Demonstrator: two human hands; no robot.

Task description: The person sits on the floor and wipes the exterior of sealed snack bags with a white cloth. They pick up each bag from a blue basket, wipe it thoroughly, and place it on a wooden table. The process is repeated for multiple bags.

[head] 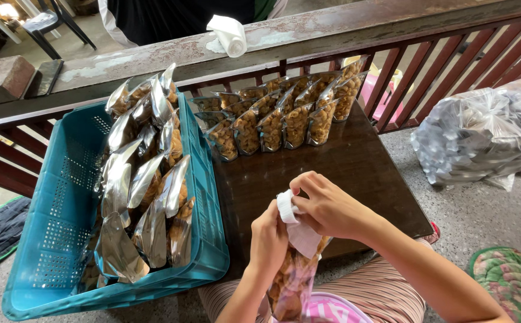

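Foil-backed and clear-fronted, the snack pouch (293, 278) hangs at 6 o'clock of the view, just off the near edge of the dark wooden table (356, 173), above the person's striped lap. The left hand (268, 239) is closed around the pouch's upper part, gripping it from the side. The right hand (326, 206) is curled shut at the pouch's mouth, fingers pinching a white cloth (293, 221) folded over the top edge.

Judging by its look, the pouch is light, its film thin, slick and easily crumpled, and the fried pieces inside brittle; the flat top strip above the filling seems the safest place to hold, rather than the bulging belly.

At 12 o'clock on the table stand rows of filled pouches (278, 119), upright and touching. At 9 o'clock a teal plastic crate (63, 209) holds more foil pouches (146, 185), leaning loosely. A rolled white cloth (228, 34) lies on the railing ledge (332, 30). At 3 o'clock a clear sack of packets (482, 134) sits on the floor.
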